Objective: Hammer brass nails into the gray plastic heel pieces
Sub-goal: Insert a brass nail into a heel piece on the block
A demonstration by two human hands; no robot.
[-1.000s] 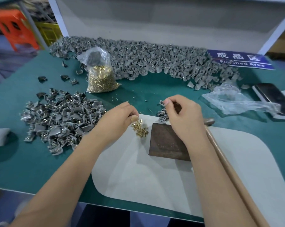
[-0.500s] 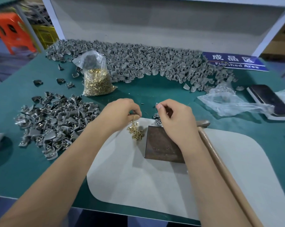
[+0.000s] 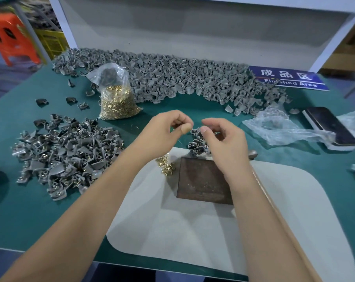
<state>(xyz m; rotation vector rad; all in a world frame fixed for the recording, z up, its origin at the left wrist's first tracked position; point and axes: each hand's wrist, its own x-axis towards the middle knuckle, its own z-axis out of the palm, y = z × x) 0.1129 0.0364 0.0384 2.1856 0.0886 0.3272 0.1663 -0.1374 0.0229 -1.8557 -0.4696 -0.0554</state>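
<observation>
Two hands hover above the tabletop. The left hand has thumb and fingers pressed together; whether a nail is pinched, I cannot tell. The right hand is curled likewise. One small nail heap lies at 6 o'clock of the left grip. Two heel piles: one at 9 o'clock, one at 12 o'clock.

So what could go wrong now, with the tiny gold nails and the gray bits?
1. The left hand and right hand pinch very small things above the table; what exactly is too small to tell, and one could slip and drop.
2. The loose brass nails lie unboxed beside the metal block, so a nudge may scatter them.
3. The small heap of gray heel pieces crowds the block's far edge.
</observation>
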